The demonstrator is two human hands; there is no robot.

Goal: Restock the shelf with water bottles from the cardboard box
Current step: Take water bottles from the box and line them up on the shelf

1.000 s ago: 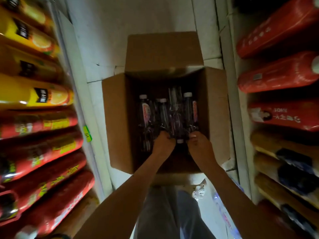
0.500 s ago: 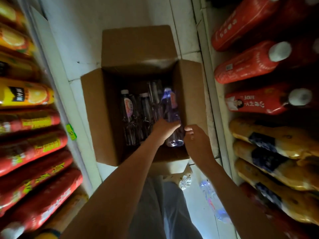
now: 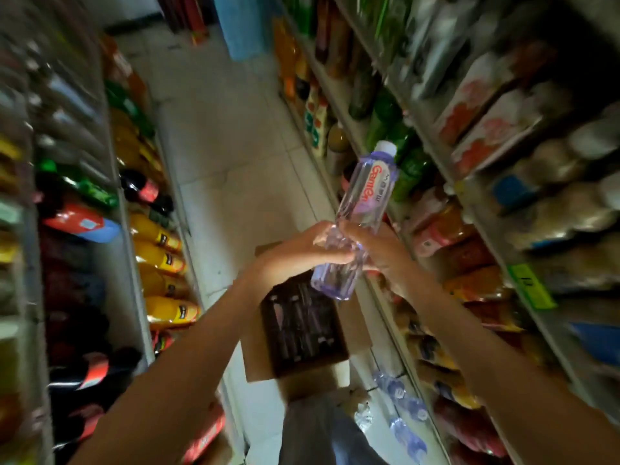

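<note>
A clear water bottle with a white cap and a red-lettered label is held up in the aisle, tilted with its cap toward the right-hand shelf. My left hand grips its lower body from the left. My right hand holds it from the right, fingers wrapped round the middle. Below them the open cardboard box stands on the floor with several more bottles lying inside.
Shelves of red, yellow and green drink bottles line the left side. The right shelf carries packaged goods and drinks, with a green price tag. Plastic-wrapped bottles lie on the pale tiled floor beside my leg.
The bottle has come up out of the box to chest height, and both hands now hold it. The view has swung up from the box to the aisle.
</note>
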